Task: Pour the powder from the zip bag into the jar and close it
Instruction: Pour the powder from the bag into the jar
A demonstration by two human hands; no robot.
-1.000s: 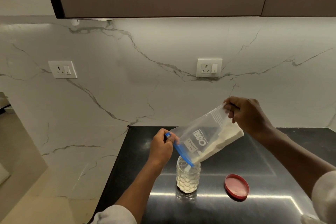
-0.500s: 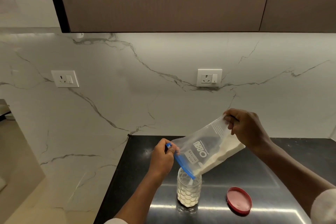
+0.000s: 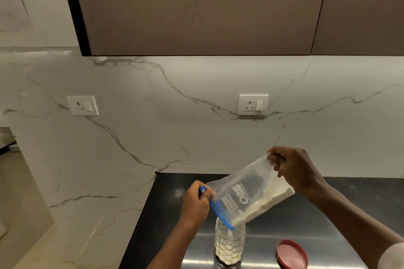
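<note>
Both hands' fingers pinch the tilted zip bag (image 3: pixel 244 196) (mouth down) over the jar (image 3: pixel 229 244).

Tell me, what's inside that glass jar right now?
White powder fills the lower part of the jar, fed from the tilted zip bag above. The bag's blue edge covers part of the mouth.
</note>
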